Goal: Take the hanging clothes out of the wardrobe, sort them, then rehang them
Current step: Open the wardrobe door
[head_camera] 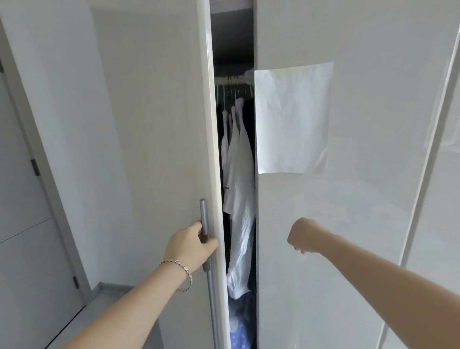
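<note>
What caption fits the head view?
Left hand grips grey metal bar handle; white wardrobe doors ajar, white shirts hanging inside.

Left hand (191, 246) grips the wardrobe door's bar handle (203, 215); right of the grip, white shirts (240, 174) hang in the gap, right hand (302, 237) curled beyond.

Two bare forearms show from the lower edge, uncovered from the wrists back to where the frame cuts them off. The left forearm (119, 311) wears a bracelet (187, 272) at the wrist, just behind the left grip (189, 244). It is a slim band of silvery metal made of small flat links set side by side, giving a ridged, scale-like edge. It fits loosely, its underside hanging a little clear of the wrist. The right forearm (386, 281) and right grip (302, 237) are bare.
</note>
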A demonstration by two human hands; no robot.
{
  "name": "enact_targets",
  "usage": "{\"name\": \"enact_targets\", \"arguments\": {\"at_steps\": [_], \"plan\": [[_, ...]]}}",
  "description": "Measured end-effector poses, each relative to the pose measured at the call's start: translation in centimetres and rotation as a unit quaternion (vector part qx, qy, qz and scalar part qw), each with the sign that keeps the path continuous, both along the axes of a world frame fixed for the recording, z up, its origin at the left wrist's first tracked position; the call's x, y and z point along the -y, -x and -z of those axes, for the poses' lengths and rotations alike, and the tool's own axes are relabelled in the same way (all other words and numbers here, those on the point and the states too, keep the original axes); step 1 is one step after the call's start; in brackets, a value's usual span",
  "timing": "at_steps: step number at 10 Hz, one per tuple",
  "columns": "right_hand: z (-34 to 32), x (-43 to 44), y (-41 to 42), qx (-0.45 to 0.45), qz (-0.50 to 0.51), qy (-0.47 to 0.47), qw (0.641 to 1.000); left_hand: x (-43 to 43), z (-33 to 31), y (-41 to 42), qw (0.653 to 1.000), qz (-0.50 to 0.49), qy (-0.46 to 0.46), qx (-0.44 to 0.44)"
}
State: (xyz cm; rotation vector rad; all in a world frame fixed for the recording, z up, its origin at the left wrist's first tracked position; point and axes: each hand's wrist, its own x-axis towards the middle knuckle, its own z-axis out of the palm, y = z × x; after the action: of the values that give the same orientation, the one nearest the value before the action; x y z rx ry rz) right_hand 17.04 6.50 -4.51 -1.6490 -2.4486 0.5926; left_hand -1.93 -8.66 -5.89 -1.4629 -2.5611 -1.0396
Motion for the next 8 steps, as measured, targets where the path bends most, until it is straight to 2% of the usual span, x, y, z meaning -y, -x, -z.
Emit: {"name": "enact_targets", "arguments": {"at_steps": [1, 2, 3, 4, 5, 6, 7, 8], "plan": [[0.5, 4.1, 1.2, -0.007, -0.01, 0.01, 1.0, 4.7, 0.1, 1.3, 1.0, -0.016, -0.013, 0.011], [1.3, 7.7, 2.9, 0.022, -0.031, 0.027, 0.999, 9.3, 0.8, 3.3, 0.998, -0.012, -0.012, 0.066], [1.4, 11.1, 4.8, 0.129, -0.09, -0.002, 0.987, 13.5, 1.2, 5.0, 0.99, -0.009, -0.013, 0.139], [1.1, 13.0, 6.2, 0.13, -0.099, 0.002, 0.987, 16.6, 1.3, 7.4, 0.984, -0.033, -0.011, 0.173], [1.2, 13.5, 8.4, 0.171, -0.184, -0.086, 0.964, 18.2, 1.6, 9.3, 0.978, -0.142, -0.061, 0.142], [1.5, 13.6, 10.9, 0.001, -0.091, 0.001, 0.996, 18.2, 2.1, 10.7, 0.93, -0.281, -0.165, 0.167], [2.1, 12.6, 12.2, 0.06, -0.131, -0.027, 0.989, 18.8, 2.0, 12.8, 0.905, -0.332, -0.198, 0.179], [2.3, 12.6, 13.6, 0.085, -0.146, -0.033, 0.985, 20.4, 1.2, 15.3, 0.909, -0.348, -0.169, 0.157]]}}
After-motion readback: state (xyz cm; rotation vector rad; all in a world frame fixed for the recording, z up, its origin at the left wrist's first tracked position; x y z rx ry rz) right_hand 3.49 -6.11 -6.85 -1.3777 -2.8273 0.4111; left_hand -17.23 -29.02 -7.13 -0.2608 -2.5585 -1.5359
